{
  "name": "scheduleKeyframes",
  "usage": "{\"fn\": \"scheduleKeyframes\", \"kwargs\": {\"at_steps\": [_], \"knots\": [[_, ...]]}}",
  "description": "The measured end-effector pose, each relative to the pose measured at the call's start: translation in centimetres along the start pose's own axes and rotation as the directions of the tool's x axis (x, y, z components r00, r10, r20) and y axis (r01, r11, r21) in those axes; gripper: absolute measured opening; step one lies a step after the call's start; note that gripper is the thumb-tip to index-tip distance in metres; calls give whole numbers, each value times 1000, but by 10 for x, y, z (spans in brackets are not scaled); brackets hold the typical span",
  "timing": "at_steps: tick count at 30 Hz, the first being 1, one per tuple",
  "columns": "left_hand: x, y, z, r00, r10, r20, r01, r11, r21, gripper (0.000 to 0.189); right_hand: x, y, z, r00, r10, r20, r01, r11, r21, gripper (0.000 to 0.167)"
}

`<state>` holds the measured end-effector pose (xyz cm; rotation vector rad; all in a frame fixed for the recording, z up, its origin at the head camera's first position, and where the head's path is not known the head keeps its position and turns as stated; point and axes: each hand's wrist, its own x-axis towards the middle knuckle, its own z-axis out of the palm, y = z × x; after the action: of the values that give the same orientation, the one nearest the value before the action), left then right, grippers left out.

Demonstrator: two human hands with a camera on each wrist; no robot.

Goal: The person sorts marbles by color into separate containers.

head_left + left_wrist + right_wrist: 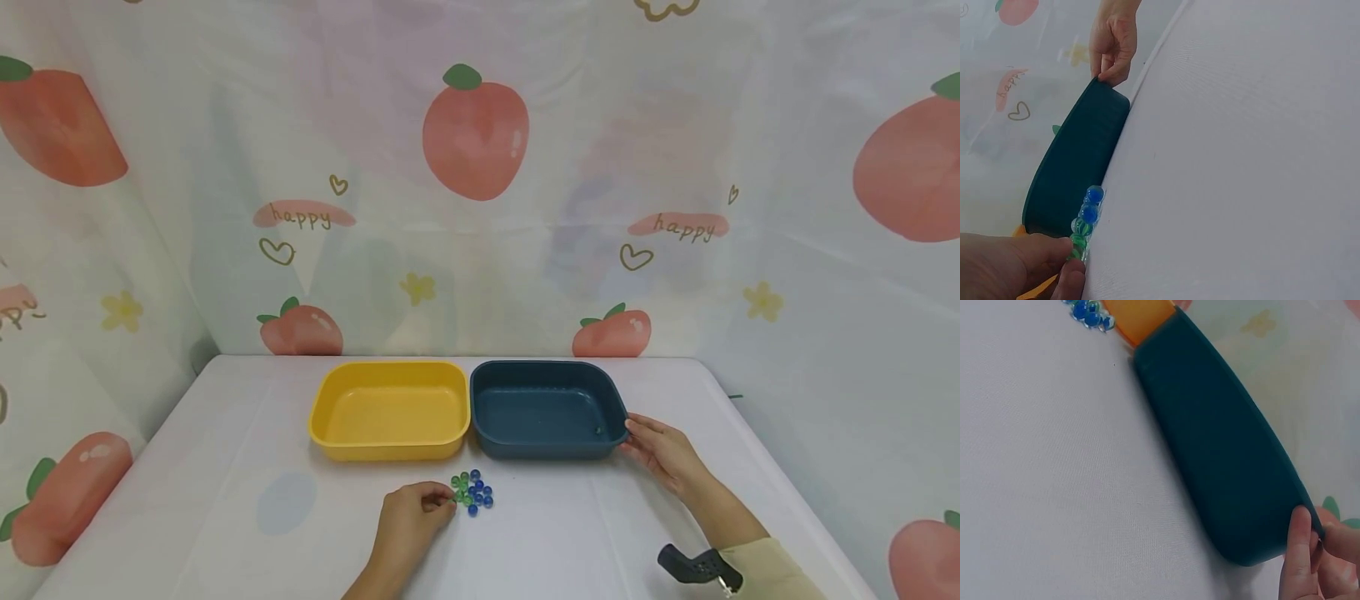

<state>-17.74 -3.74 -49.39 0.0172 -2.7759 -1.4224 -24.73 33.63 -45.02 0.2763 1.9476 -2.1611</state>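
A loose cluster of green and blue glass marbles (pixel 478 490) lies on the white table in front of two basins. At the cluster's left edge, my left hand (pixel 414 517) pinches a green marble (pixel 1077 245) between thumb and forefinger; the fingertips partly hide it. My right hand (pixel 667 454) grips the right end of the dark blue basin (pixel 547 448), thumb and fingers on either side of its rim in the right wrist view. A tiny green spot (pixel 598 431) shows inside that basin, near its right front corner.
To the left of the blue basin, close against it, stands a yellow basin (pixel 390 452). Behind the table (pixel 225 500) hangs a printed fruit curtain (pixel 480 267), which also runs along both sides. A dark band (pixel 697 567) sits by the right sleeve.
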Motion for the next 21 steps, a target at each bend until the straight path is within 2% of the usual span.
{"fn": "scheduleKeyframes", "kwargs": {"at_steps": [14, 21], "knots": [[1, -3, -7, 999, 12, 40, -7, 995, -102, 8, 1, 0, 0, 1000, 3, -7, -3, 1000, 8, 68], [5, -8, -10, 996, -12, 88, 27, 986, -162, 8, 1, 0, 0, 1000, -1, -9, 1, 1000, 3, 67]]}}
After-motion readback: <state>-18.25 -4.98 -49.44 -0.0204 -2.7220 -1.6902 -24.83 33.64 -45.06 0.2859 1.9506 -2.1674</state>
